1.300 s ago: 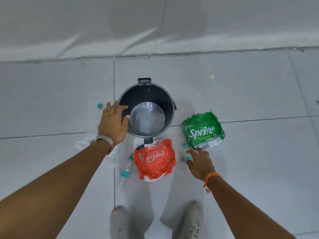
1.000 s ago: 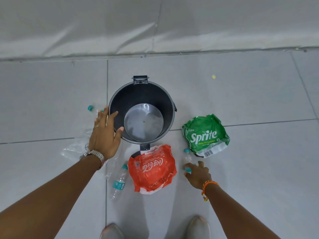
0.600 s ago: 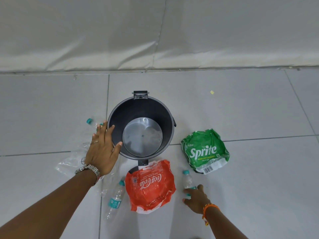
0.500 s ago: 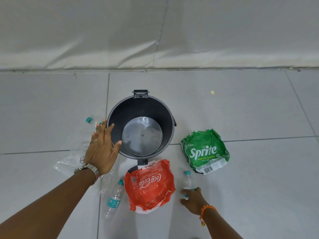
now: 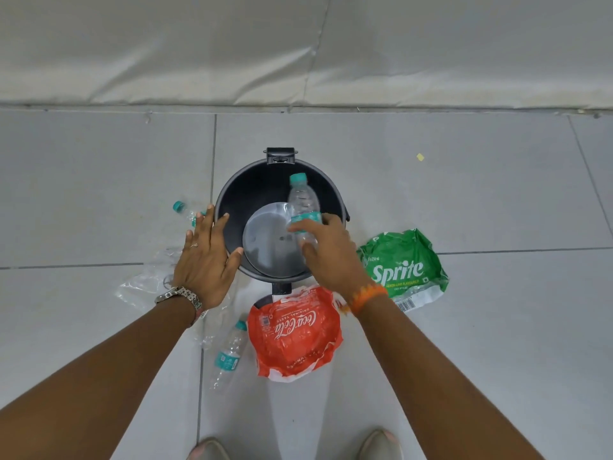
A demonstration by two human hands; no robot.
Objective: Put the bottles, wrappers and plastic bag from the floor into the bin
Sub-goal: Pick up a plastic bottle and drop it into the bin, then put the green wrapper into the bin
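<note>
Grey floor tiles surround the bin; the right hand, fingers clasping a bottle over it, could release off-centre and bounce it out, while the left hand rests splayed on the rim.

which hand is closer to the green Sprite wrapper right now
The right hand: it holds a bottle over the bin, just left of the Sprite wrapper. The left hand rests at the bin's far side.

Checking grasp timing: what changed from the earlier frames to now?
The right hand lifted the clear teal-capped plastic bottle off the floor; it's now held over the black round bin. Left hand stays on the rim; both wrappers unmoved.
</note>
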